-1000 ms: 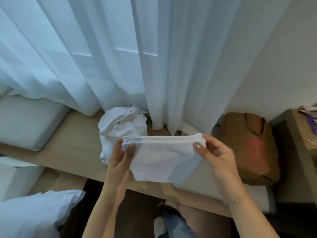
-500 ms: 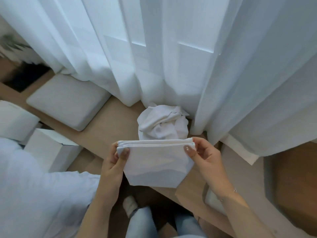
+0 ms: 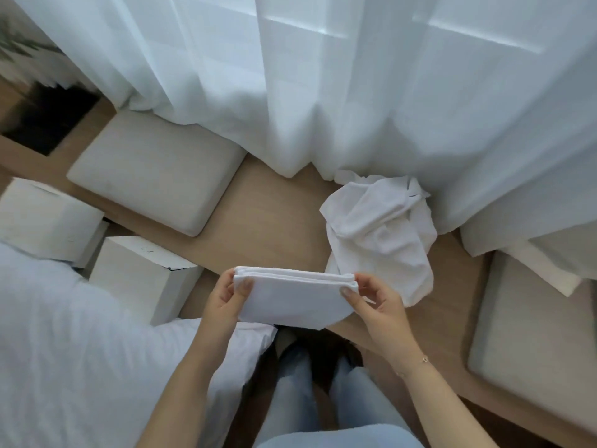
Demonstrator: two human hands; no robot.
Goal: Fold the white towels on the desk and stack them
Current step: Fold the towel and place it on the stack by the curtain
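We are holding a folded towel (image 3: 292, 299) above the desk (image 3: 268, 224) edge, left hand (image 3: 226, 302) and right hand (image 3: 376, 302) each pinching a top corner. It is looking neat and layered. Next, we judge, we should set it down flat, then take the crumpled towel (image 3: 381, 234) lying near the curtain.

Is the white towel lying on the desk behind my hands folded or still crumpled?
Crumpled. The loose towel lies bunched in uneven creases on the desk, unlike the folded towel, whose stacked layers show along its top edge.
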